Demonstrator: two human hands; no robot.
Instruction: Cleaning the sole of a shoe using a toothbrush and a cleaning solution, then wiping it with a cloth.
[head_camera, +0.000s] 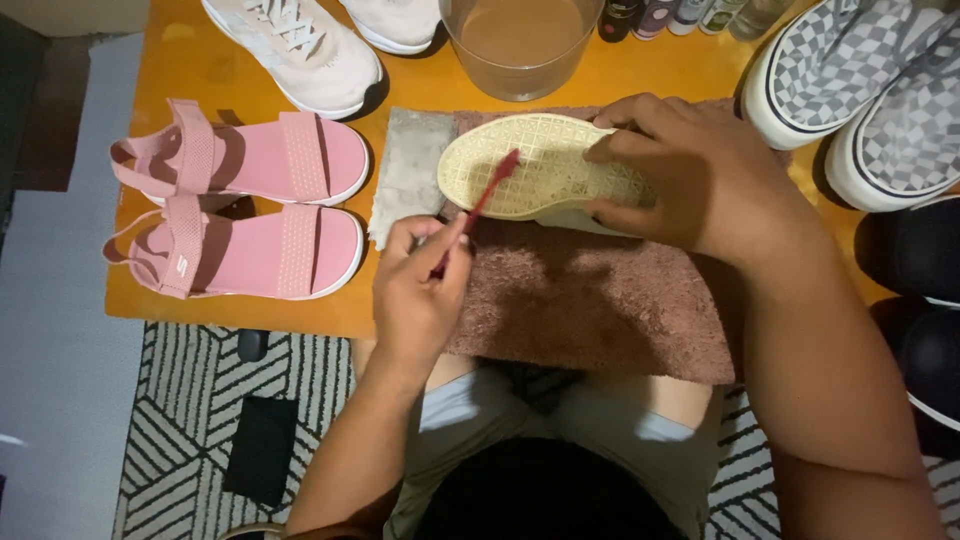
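A cream shoe (535, 165) is held sole-up by the right hand (690, 175), fingers curled over its heel end, while a red toothbrush (480, 205) is pinched in the closed left hand (420, 290) with its head laid on the sole. Both are kept above a brown towel (590, 300) on the orange worktop (210, 70). Left of the left hand lie pink sandals (240, 205); beyond the hands stand a clear tub (520, 45) and small bottles (680, 15), their labels too small to tell.

Warm dim indoor light from above; soft shadows beside pink sandals (240, 205); slight overall softness, dark lower edge.
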